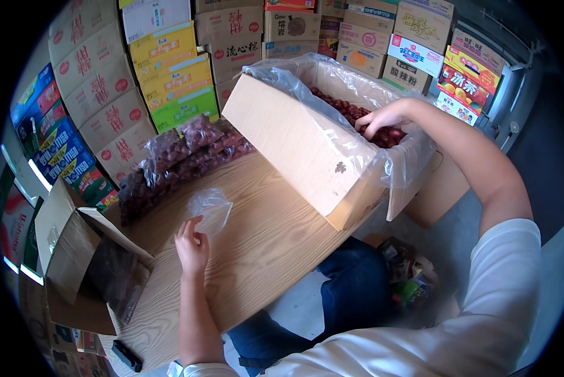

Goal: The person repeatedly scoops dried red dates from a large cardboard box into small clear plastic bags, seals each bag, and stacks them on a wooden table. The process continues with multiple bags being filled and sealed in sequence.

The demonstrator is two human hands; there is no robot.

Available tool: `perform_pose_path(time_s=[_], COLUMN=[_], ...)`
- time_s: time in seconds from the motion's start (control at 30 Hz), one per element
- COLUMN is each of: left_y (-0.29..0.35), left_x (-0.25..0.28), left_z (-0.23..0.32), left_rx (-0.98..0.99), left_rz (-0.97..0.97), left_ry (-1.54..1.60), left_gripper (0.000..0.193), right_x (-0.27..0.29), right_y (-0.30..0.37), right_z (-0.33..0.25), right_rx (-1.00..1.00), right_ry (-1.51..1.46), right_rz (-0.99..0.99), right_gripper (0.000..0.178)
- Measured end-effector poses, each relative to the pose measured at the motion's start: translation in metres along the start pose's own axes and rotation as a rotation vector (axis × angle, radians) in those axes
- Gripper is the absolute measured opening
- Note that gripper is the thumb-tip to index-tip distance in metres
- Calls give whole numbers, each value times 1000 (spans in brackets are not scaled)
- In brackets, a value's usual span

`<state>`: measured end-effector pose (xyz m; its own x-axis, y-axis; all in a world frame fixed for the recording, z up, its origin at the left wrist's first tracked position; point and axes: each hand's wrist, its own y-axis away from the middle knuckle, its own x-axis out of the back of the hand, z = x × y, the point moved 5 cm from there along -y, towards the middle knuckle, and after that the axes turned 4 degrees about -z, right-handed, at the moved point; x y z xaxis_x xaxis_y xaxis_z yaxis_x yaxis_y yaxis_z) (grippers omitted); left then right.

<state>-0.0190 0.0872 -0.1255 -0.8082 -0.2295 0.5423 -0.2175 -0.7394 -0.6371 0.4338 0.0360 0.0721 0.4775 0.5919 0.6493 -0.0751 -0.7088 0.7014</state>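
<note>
A large cardboard box (294, 135) lined with clear plastic (414, 154) stands tilted at the far right of the table. Inside it lie many dark red dried fruits that look like jujubes (338, 103). My right hand (385, 119) reaches into the box, its fingers curled down around some jujubes; the fingertips are partly hidden among them. Over the table my left hand (193, 247) holds nothing, its fingers loosely bent and apart. Just beyond those fingers lies a clear plastic bag (211, 209), seemingly without contents; whether they touch it I cannot tell.
Filled clear bags of jujubes (181, 151) are piled at the table's back left. An open carton (75, 251) with plastic bags inside stands at the left edge, near a small black object (127, 355). Stacked cartons (232, 31) line the wall behind the wooden table (263, 251).
</note>
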Motion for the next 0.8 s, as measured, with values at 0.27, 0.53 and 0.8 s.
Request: perform_pose_path(time_s=[0.27,0.53,0.8], left_y=[0,-1,1], left_x=[-1,2,-1], left_z=[-1,-3,-4], left_rx=[23,17,-50], left_rz=[-45,-39,12], left_ry=[4,14,20], left_gripper=[36,36,34], right_x=[-15,-11,-1], right_y=[7,-15,-20], right_z=[-6,1,5], right_rx=[189,218,205], right_ry=[-52,-2,135], right_rz=[-53,-179,-37], right_gripper=[100,114,113])
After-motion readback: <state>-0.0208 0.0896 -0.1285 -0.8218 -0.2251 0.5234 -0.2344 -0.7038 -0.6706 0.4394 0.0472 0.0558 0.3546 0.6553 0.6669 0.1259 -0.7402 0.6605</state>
